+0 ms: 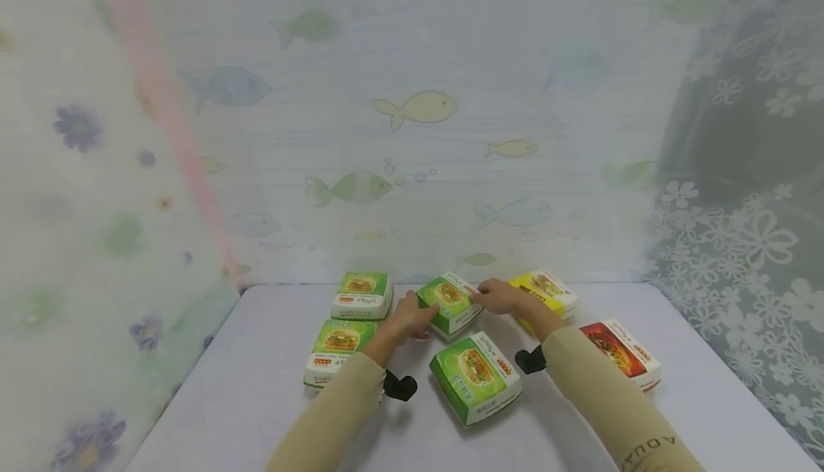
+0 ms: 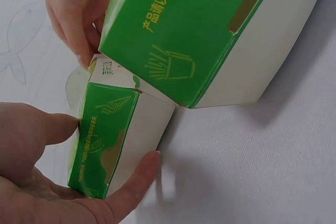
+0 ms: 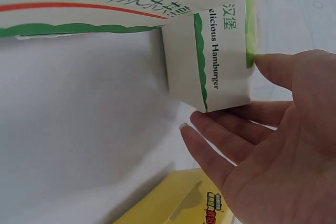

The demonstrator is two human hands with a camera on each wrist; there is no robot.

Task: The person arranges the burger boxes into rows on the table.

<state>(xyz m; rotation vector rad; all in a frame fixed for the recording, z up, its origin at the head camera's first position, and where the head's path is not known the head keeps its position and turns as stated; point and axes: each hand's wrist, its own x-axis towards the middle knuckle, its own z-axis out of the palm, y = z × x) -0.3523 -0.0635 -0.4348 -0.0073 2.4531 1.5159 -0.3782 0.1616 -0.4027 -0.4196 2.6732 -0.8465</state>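
Note:
Both hands hold a green and white hamburger box [image 1: 448, 299] at the back middle of the table, one at each side. My left hand [image 1: 410, 318] pinches its left end; in the left wrist view the thumb touches the upper edge of the box [image 2: 100, 140] and a finger lies along its lower white side. My right hand [image 1: 505, 297] grips the opposite end; the right wrist view shows the thumb at the top edge and fingers at the side of the box [image 3: 220, 61]. Another green hamburger box [image 1: 476, 379] sits just in front.
Two more green hamburger boxes [image 1: 362, 293] stand at the left, one behind the other. At the right are a yellow box [image 1: 543, 292], close to my right hand, and a red box [image 1: 621, 350] beyond the right forearm. A fish-patterned curtain [image 1: 418, 107] hangs behind the white table [image 1: 219, 400].

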